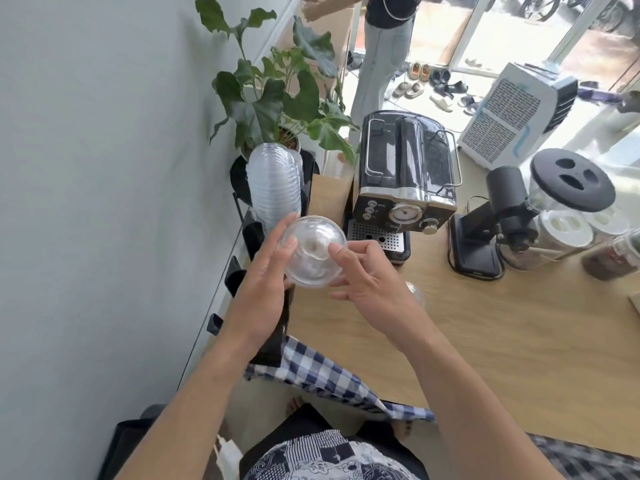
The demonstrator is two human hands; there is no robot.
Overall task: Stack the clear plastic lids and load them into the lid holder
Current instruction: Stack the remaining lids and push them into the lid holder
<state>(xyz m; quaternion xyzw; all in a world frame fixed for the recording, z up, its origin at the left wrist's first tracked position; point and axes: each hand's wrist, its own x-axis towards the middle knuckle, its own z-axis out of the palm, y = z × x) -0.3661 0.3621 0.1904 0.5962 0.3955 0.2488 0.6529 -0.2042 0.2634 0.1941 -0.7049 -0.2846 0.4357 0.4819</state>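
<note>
A clear domed plastic lid [313,251] is held between both hands above the table's left end. My left hand [266,282] grips its left rim with fingers over the top. My right hand [363,275] pinches its right edge. Just behind the held lid, a tall stack of clear domed lids [273,181] stands in the black lid holder [310,168]. The holder's lower black frame [273,344] runs down under my left forearm and is partly hidden. Another clear lid [415,292] peeks out on the table behind my right wrist.
A black espresso machine [405,188] stands right of the holder, then a black grinder [498,216] and jars [561,233]. A potted plant [277,98] is behind the holder by the wall. A checked cloth [329,379] hangs off the wooden table's front edge [485,420]. A person stands far back.
</note>
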